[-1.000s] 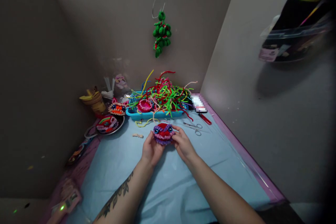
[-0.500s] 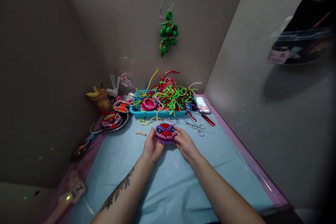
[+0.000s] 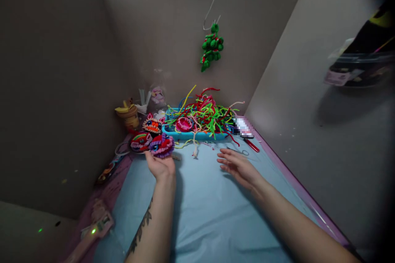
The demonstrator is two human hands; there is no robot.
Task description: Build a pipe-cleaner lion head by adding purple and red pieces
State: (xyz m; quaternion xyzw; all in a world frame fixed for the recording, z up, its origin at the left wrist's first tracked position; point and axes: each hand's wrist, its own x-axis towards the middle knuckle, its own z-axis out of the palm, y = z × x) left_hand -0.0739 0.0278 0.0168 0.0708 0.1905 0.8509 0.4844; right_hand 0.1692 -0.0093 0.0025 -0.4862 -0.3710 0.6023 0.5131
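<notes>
My left hand (image 3: 159, 166) holds a round red and purple pipe-cleaner figure (image 3: 161, 145) at the left of the light blue mat (image 3: 203, 205), right beside a metal plate (image 3: 135, 150) that carries a similar red figure (image 3: 140, 140). The fingers are wrapped under the figure. My right hand (image 3: 238, 166) hovers over the mat to the right, fingers stretched out and holding nothing. Small scissors (image 3: 240, 151) lie just beyond its fingertips.
A blue tray (image 3: 197, 134) heaped with coloured pipe cleaners (image 3: 205, 111) stands at the back. An orange figure (image 3: 152, 125) and a yellow-topped jar (image 3: 128, 116) sit at the back left. A green figure (image 3: 211, 47) hangs from a hook. Grey partition walls enclose three sides.
My left hand has carried the red and purple figure left toward the metal plate. My right hand has let go of it and opened. The view has shifted left and up.
</notes>
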